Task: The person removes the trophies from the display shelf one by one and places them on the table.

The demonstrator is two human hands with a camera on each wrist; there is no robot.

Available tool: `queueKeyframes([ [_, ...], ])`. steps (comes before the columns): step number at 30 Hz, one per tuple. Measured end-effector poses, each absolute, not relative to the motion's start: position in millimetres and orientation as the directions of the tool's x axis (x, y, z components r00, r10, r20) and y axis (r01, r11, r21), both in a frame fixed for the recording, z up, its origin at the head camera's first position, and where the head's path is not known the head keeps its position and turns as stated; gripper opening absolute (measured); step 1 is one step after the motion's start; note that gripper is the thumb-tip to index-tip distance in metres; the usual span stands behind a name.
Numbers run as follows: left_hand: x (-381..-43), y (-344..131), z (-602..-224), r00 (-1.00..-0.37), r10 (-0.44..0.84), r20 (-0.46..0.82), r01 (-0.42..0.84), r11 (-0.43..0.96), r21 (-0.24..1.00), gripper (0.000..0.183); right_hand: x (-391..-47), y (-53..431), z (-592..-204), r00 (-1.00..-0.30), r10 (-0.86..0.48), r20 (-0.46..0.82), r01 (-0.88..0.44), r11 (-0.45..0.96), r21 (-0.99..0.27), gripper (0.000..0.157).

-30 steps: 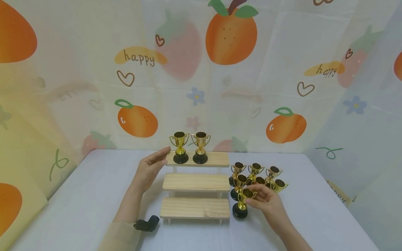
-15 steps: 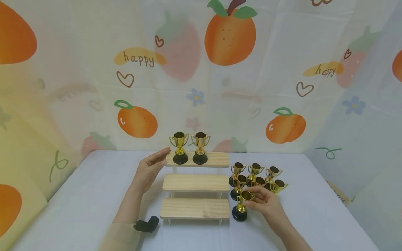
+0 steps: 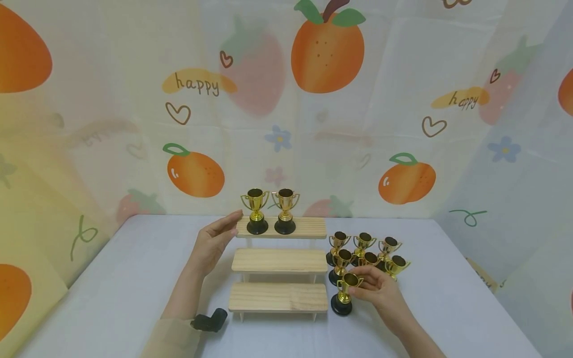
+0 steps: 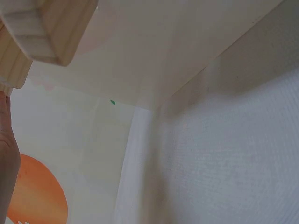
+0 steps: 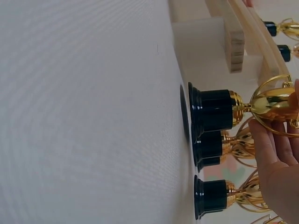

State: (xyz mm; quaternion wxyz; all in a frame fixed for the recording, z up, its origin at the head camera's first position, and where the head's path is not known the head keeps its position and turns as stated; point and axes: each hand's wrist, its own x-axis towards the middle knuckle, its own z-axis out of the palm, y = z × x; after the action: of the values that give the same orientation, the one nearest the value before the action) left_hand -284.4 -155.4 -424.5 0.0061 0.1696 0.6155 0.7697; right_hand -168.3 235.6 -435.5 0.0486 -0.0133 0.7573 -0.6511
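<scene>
Two trophies (image 3: 256, 200) stand shelved; right hand (image 3: 378, 290) pinches another cup (image 3: 344, 297) (left hand (image 3: 212, 246) straight-fingered at top shelf (image 3: 311, 227)): likely pickup, needing a level lift.

One small trophy (image 3: 343, 297), with a shiny gold two-handled cup on a round black base, is pinched at the cup by the fingers (image 3: 366, 271) of the right hand (image 3: 380, 291). It is roughly upright, just beside the right end of the lowest board; whether its base touches the desk (image 3: 440, 303) is hard to tell. Behind it, six similar trophies (image 3: 343, 258) stand close together in two rows, the nearer ones partly hidden. The rack (image 3: 279, 261) has three pale wooden boards stepped upward to the back on whitish supports. Two upright trophies (image 3: 256, 201) stand side by side on its top board, left of centre.
</scene>
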Motion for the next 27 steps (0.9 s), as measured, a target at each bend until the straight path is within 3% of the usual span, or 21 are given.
queueKeyframes([
  [27,-285.3,-155.3,-425.5,-0.939,0.218,0.265,0.204,-0.265,0.942,0.049,-169.4,238.2,-438.1,-0.989,-0.134,-0.067,0.048,0.14,-0.989,0.045],
])
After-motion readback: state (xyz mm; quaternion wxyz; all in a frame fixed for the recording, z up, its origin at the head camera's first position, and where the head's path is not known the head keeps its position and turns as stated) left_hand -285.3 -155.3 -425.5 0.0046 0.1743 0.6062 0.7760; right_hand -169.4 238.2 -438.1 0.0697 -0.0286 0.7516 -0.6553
